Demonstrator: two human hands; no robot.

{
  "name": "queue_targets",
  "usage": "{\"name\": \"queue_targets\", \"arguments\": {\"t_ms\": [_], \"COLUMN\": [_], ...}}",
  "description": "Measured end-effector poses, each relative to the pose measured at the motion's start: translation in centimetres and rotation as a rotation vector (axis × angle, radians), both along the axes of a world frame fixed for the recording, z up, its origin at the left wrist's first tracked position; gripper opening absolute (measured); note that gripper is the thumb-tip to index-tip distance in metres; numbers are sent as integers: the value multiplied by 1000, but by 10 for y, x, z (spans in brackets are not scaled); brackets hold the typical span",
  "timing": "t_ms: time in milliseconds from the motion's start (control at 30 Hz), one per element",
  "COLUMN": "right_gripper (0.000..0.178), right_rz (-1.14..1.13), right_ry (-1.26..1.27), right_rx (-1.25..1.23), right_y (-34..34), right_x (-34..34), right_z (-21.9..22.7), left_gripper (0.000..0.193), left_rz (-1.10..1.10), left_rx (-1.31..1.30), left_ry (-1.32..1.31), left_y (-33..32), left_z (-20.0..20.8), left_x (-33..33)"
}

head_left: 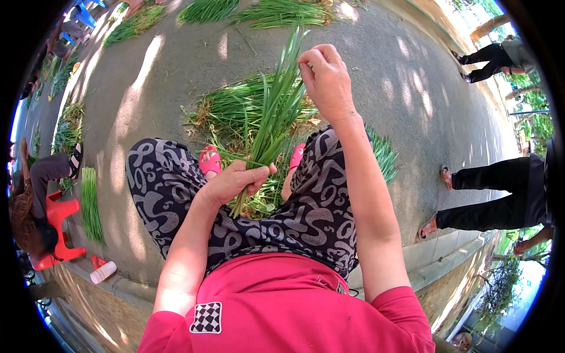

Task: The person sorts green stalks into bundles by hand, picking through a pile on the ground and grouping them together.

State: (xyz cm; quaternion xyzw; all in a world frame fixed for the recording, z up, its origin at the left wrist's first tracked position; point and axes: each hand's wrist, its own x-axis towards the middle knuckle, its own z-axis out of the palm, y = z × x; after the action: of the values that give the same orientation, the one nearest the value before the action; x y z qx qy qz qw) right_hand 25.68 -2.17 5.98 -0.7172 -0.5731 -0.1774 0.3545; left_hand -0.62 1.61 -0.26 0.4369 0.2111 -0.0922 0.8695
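Observation:
My left hand (238,179) is closed around the lower part of a bunch of garlic chives (276,112), held slanting up and away between my knees. The long flat green leaves fan out toward their tips, and the cut ends poke out below my fist. Beside the leaf tips my right hand (326,79) is raised with its fingers curled into a pinch; whatever they hold, if anything, is too small to make out. Under the bunch, a loose pile of chives (232,106) mixed with yellowed leaves lies on the ground between and beyond my pink sandals (210,159).
More chive heaps (282,13) lie along the far ground. A neat bundle (90,203) rests at left near a red stool (59,226) and a seated person (44,194). Other greens (381,154) sit by my right knee. People stand at right, one in black trousers (488,203).

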Motion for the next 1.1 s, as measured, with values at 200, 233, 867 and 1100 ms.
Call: {"name": "queue_targets", "arguments": {"t_ms": [200,233,867,1100], "right_gripper": [9,10,20,17], "right_rz": [-45,-87,-192,-131], "right_ry": [503,560,244,134], "right_rx": [124,133,54,-89], "right_y": [1,-1,-9,3], "right_x": [5,6,54,53], "right_z": [-6,-6,4,6], "left_gripper": [25,25,26,26], "left_rz": [1,-1,-32,-65], "left_rx": [-8,-3,54,31], "left_ry": [-1,-5,-27,-33], "left_y": [1,1,-3,-2], "left_z": [-2,-2,2,3], "left_x": [-1,-1,2,0]}}
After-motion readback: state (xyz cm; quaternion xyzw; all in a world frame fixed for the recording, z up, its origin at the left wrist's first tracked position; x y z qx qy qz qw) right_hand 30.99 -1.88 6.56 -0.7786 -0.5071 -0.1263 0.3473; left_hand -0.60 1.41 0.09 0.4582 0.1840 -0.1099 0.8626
